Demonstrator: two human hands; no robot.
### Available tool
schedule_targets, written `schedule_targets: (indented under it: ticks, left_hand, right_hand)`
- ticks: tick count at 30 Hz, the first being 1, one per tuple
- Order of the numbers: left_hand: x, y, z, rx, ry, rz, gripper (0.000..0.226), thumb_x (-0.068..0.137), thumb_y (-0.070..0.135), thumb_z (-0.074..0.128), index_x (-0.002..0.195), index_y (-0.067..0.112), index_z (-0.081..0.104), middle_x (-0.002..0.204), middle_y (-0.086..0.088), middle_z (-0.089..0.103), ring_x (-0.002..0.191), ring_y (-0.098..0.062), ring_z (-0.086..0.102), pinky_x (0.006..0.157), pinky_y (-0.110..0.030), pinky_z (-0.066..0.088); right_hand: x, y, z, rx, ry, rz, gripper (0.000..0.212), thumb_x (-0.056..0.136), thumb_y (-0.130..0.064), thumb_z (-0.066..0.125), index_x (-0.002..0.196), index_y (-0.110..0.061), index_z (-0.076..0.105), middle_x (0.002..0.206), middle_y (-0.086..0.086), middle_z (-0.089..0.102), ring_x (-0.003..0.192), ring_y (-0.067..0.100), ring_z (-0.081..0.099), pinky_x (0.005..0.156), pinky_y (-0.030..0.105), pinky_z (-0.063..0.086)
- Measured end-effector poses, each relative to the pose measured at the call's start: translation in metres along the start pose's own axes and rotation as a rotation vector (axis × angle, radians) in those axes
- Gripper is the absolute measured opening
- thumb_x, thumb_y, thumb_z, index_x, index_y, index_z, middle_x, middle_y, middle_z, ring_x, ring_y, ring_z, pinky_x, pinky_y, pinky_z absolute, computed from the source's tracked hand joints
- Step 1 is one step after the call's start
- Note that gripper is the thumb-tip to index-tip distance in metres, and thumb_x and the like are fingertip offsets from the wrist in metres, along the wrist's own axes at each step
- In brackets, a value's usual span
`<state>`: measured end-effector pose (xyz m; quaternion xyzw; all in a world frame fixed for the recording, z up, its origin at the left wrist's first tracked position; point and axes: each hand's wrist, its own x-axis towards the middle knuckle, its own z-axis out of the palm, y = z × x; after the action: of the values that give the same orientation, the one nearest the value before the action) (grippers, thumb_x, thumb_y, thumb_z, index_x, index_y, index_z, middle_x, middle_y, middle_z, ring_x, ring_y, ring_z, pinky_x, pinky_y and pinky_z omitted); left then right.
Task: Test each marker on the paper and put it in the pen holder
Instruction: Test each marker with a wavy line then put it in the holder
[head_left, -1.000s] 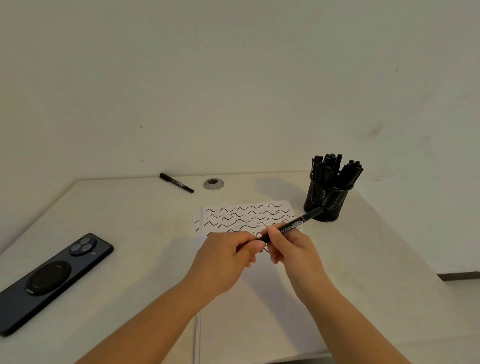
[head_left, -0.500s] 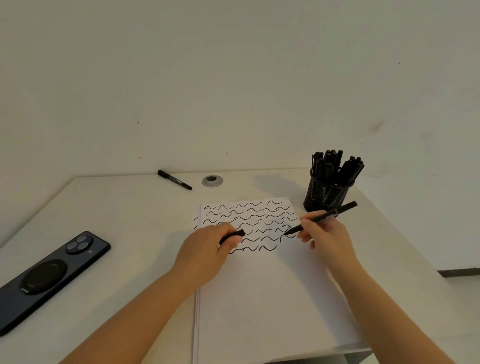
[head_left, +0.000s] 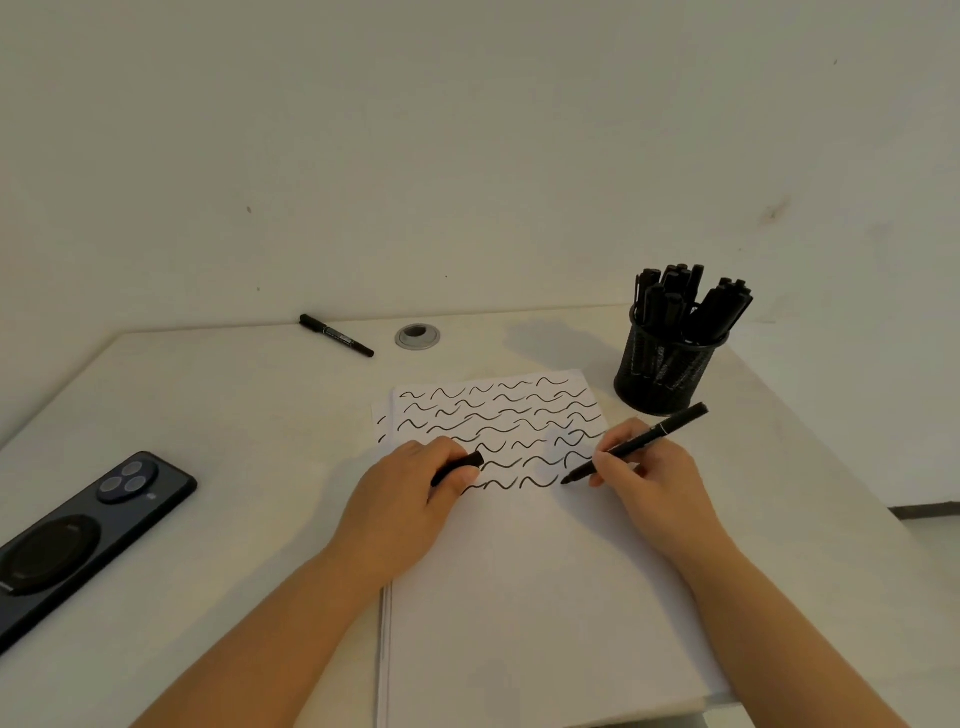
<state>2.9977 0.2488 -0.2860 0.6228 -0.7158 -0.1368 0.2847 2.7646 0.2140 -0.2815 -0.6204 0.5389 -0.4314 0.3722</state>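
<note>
On the pale surface (head_left: 218, 405), the right hand (head_left: 649, 478) pinches the light, rigid marker (head_left: 636, 446) mid-barrel, tip at the paper (head_left: 519, 597), while the left hand (head_left: 400, 504) grips its cap (head_left: 458, 466).

A white table (head_left: 234, 415) carries a dark phone (head_left: 78, 535) at the near left, a black marker (head_left: 336, 335) and a grey cable grommet (head_left: 417, 336) at the far edge, a mesh pen holder (head_left: 662, 374) far right, and squiggle-marked paper (head_left: 519, 597) in the middle.

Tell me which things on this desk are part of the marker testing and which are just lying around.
Part of the job:
marker in right hand
cap in left hand
paper
pen holder
spare marker

Lying about:
phone
cable grommet
</note>
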Motion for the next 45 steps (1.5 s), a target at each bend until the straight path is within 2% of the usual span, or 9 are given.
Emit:
schedule_targets:
  ticks: [3,7,11,17,22,29,34,41,45]
  left_hand:
    - [0.000,-0.001,0.000,-0.019,-0.009,-0.007,0.016,0.090,0.041,0.047,0.095,0.029,0.058,0.081,0.004,0.059,0.072,-0.006,0.050,0.062,-0.023,0.039]
    - [0.000,-0.002,0.000,-0.026,-0.011,-0.005,0.015,0.090,0.041,0.048,0.092,0.030,0.058,0.079,0.004,0.059,0.069,-0.004,0.049,0.059,-0.021,0.036]
    - [-0.001,-0.003,0.000,-0.032,-0.015,-0.005,0.014,0.090,0.041,0.048,0.092,0.031,0.057,0.079,0.004,0.059,0.068,-0.004,0.048,0.058,-0.021,0.035]
    - [-0.003,0.000,0.001,-0.043,0.005,0.018,0.015,0.089,0.041,0.048,0.094,0.031,0.058,0.080,0.006,0.059,0.069,-0.003,0.050,0.061,-0.019,0.038]
    - [-0.005,0.003,-0.001,-0.091,0.015,0.038,0.011,0.089,0.040,0.049,0.094,0.033,0.057,0.076,0.013,0.063,0.069,-0.005,0.055,0.062,-0.021,0.043]
    - [-0.004,0.007,-0.003,-0.184,-0.014,0.006,0.011,0.089,0.035,0.052,0.083,0.044,0.051,0.068,0.015,0.061,0.053,-0.006,0.057,0.055,-0.019,0.041]
    - [-0.005,0.006,-0.004,-0.195,-0.036,0.001,0.014,0.088,0.033,0.054,0.082,0.045,0.050,0.070,0.012,0.061,0.058,-0.008,0.056,0.059,-0.025,0.044]
    - [-0.005,0.008,-0.004,-0.209,-0.059,0.020,0.015,0.088,0.036,0.053,0.078,0.048,0.049,0.073,0.009,0.064,0.059,-0.010,0.056,0.059,-0.024,0.043]
    - [-0.006,0.009,-0.005,-0.208,-0.063,0.033,0.016,0.088,0.037,0.053,0.077,0.048,0.050,0.073,0.022,0.061,0.060,-0.009,0.054,0.057,-0.022,0.041]
  right_hand:
    - [0.001,0.001,-0.001,-0.003,0.036,-0.006,0.021,0.078,-0.009,0.056,0.067,-0.027,0.058,0.060,-0.002,0.067,0.052,0.001,0.053,0.050,0.009,0.036]
    - [0.001,0.004,-0.004,-0.062,0.103,0.009,0.019,0.076,-0.010,0.056,0.066,-0.027,0.055,0.064,0.007,0.064,0.055,0.007,0.048,0.051,0.019,0.035]
    - [0.002,0.004,-0.009,-0.126,0.204,-0.007,0.018,0.074,-0.012,0.055,0.063,-0.025,0.052,0.058,-0.002,0.057,0.053,0.002,0.046,0.053,0.027,0.035]
    - [0.001,0.000,-0.012,-0.024,0.405,-0.042,0.014,0.082,-0.023,0.058,0.075,-0.035,0.055,0.067,-0.005,0.064,0.060,0.003,0.055,0.056,0.022,0.041]
    - [0.001,-0.016,-0.010,0.135,0.364,-0.048,0.017,0.085,-0.014,0.058,0.079,-0.031,0.059,0.068,-0.003,0.062,0.055,-0.001,0.052,0.051,0.006,0.038]
    - [0.003,-0.042,0.018,0.599,0.133,0.066,0.034,0.091,-0.015,0.046,0.067,-0.018,0.069,0.050,-0.001,0.058,0.049,0.011,0.048,0.047,0.020,0.037]
    - [0.001,-0.032,0.034,0.726,0.080,0.108,0.022,0.092,-0.007,0.043,0.073,-0.015,0.051,0.049,0.005,0.059,0.045,0.014,0.050,0.044,0.021,0.037]
    - [0.001,-0.021,0.030,0.673,0.006,0.106,0.023,0.091,-0.004,0.046,0.071,-0.015,0.050,0.052,0.008,0.063,0.045,0.014,0.053,0.043,0.020,0.041]
    - [-0.001,-0.021,0.033,0.579,-0.037,0.065,0.022,0.091,-0.004,0.046,0.072,-0.015,0.050,0.055,0.008,0.064,0.048,0.015,0.055,0.046,0.020,0.042]
